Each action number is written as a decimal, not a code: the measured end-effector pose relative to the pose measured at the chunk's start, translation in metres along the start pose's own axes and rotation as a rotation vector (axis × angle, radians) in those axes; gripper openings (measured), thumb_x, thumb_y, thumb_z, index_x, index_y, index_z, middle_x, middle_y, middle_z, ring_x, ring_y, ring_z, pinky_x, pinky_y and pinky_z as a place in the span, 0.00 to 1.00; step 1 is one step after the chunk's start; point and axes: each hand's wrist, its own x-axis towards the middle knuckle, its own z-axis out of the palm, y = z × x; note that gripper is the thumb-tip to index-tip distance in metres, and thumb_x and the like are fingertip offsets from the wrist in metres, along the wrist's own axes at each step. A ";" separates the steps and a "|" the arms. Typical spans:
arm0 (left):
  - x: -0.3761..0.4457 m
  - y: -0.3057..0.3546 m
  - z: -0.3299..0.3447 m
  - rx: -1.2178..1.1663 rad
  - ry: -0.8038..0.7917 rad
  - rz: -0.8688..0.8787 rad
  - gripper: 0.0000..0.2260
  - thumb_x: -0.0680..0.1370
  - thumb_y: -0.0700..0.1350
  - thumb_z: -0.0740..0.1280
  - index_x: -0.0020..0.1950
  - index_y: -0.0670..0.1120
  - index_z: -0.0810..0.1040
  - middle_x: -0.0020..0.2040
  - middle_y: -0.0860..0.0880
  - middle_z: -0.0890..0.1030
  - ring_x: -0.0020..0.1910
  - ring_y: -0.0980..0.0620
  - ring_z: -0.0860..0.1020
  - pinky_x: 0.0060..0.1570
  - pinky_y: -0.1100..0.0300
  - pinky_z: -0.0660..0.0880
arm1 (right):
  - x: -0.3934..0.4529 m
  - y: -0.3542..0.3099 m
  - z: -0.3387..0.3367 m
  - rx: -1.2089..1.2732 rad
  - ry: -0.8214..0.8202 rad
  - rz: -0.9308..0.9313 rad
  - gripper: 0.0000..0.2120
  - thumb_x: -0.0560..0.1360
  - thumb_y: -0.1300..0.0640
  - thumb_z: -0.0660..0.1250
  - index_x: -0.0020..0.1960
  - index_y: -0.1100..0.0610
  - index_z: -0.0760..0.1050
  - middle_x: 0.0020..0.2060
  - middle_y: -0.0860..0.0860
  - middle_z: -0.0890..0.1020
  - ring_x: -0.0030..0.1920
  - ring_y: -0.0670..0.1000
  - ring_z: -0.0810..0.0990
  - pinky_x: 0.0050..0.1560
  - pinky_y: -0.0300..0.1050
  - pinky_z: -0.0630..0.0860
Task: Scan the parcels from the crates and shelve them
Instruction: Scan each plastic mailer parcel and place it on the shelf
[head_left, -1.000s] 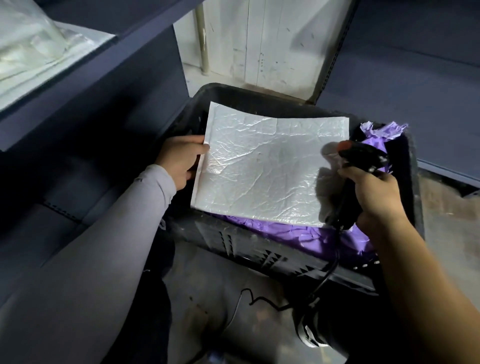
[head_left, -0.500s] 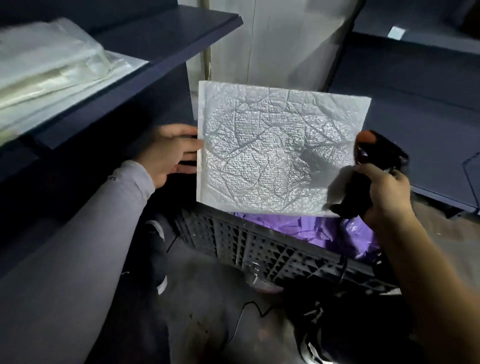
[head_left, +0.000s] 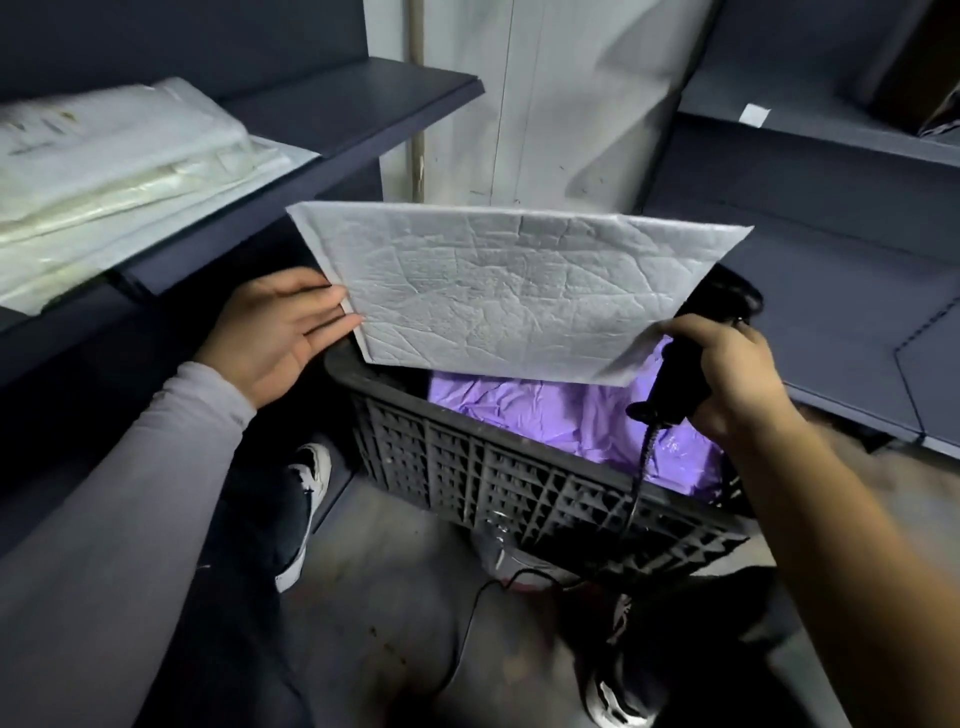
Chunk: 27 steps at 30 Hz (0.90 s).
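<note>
Two hands shared the work at mid-frame. Nearest the camera, low in the picture, lay the floor with the person's shoes and a thin cable trailing down from the scanner (head_left: 675, 384). Above that stood the black crate (head_left: 519, 493), its lattice wall facing the viewer, with a purple parcel (head_left: 545, 410) lying inside.

Over the crate's rim the white padded mailer (head_left: 498, 291) was held up, tilted. The left hand (head_left: 275, 332) supported its left edge with nearly straight fingers laid along the border; whether the thumb pinched from behind could not be seen. The right hand (head_left: 727, 374) was curled round the scanner's dark handle, and the mailer's lower right corner lay against that fist.

No label showed on the side facing the camera, so a good scan probably called for turning the mailer until its barcode faced the scanner head, keeping the envelope flat and steady, then aiming squarely.

Farther off, at upper left, a dark shelf (head_left: 363, 104) carried a stack of pale parcels (head_left: 114, 156), a likely destination. More shelving (head_left: 831, 249) filled the right side.
</note>
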 end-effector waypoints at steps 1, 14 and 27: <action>-0.001 -0.002 -0.003 -0.024 0.011 0.004 0.06 0.81 0.32 0.66 0.48 0.41 0.78 0.49 0.41 0.82 0.55 0.44 0.81 0.62 0.48 0.80 | -0.001 0.001 0.000 -0.013 -0.031 0.023 0.07 0.76 0.67 0.70 0.42 0.62 0.73 0.33 0.58 0.72 0.25 0.53 0.71 0.36 0.83 0.74; -0.017 -0.014 -0.018 -0.088 0.015 -0.075 0.09 0.80 0.32 0.66 0.44 0.43 0.77 0.41 0.47 0.85 0.49 0.50 0.84 0.62 0.48 0.80 | -0.010 0.021 0.003 0.106 -0.186 0.172 0.08 0.77 0.55 0.61 0.41 0.54 0.74 0.40 0.53 0.81 0.41 0.52 0.80 0.50 0.59 0.79; -0.022 -0.009 -0.017 -0.064 -0.132 -0.073 0.05 0.70 0.38 0.74 0.40 0.48 0.86 0.39 0.49 0.82 0.38 0.52 0.77 0.45 0.53 0.83 | -0.018 0.015 -0.007 0.056 -0.195 0.116 0.11 0.79 0.55 0.60 0.54 0.48 0.81 0.37 0.54 0.78 0.32 0.52 0.76 0.44 0.61 0.79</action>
